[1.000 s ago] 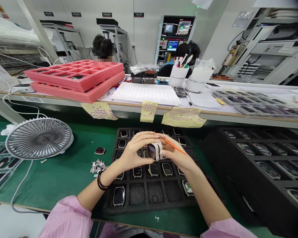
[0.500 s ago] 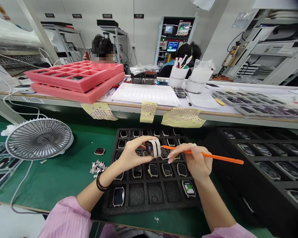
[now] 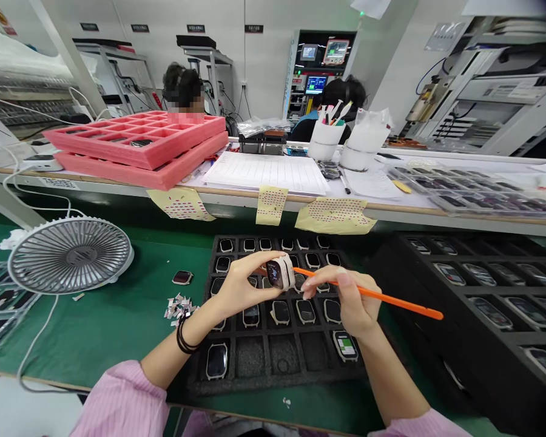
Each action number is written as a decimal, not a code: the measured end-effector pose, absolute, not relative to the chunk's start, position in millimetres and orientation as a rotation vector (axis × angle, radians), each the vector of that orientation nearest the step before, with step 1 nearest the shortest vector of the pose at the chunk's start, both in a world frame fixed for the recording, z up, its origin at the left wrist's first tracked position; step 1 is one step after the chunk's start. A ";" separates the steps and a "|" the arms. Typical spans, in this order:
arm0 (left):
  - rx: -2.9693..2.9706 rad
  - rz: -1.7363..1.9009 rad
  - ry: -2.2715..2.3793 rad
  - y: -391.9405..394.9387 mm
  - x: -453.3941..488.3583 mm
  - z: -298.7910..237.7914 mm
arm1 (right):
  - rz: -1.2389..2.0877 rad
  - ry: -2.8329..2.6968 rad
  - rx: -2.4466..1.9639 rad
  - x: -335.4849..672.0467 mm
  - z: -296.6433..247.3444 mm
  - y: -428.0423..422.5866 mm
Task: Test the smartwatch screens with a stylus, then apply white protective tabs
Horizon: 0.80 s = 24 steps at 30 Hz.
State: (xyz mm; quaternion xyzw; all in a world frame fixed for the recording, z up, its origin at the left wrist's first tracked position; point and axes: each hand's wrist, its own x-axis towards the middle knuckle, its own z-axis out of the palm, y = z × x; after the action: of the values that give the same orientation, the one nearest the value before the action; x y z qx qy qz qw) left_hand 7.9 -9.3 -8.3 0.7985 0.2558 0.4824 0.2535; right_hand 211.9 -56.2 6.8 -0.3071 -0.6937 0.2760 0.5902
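Observation:
My left hand (image 3: pixel 239 284) is closed, pinching a smartwatch body (image 3: pixel 276 274) between thumb and fingers above the tray. The watch has a lit dark screen and a pale case, with what looks like a second case layer against it. My right hand (image 3: pixel 357 306) grips a thin orange stick (image 3: pixel 407 305), whose left tip meets or lies just beside the watch's right side; contact is unclear. Below both hands lies a black foam tray (image 3: pixel 273 383) with smartwatches in many of its pockets. One watch (image 3: pixel 345 346) at its front right shows a green and white screen.
A white fan (image 3: pixel 73 255) stands left, near a loose watch (image 3: pixel 182 277) and small paper scraps (image 3: pixel 179 308). Stacked black foam trays (image 3: pixel 418 315) rise at right. Pink foam trays (image 3: pixel 159 176) sit on the shelf behind, beside paper sheets (image 3: pixel 266 173). Two people sit beyond.
My right hand has shifted slightly left, and the orange stick slopes more steeply, its outer end lower. My left hand and the watch have stayed nearly in place.

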 end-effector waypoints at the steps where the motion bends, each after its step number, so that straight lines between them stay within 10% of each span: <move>1: 2.175 1.310 0.688 -9.5 8.1 -7.7 | 0.646 -1.603 -0.722 212.2 7.0 -56.3; 24: 2.212 1.251 0.670 -10.1 8.8 -5.9 | 0.736 -1.602 -0.656 207.8 3.2 -56.3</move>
State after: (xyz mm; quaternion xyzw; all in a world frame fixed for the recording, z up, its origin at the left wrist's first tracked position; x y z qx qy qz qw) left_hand 8.8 -10.1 -5.9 0.8141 0.2466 0.4604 0.2538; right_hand 207.8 -56.3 3.2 -0.2816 -0.6879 0.3162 0.5895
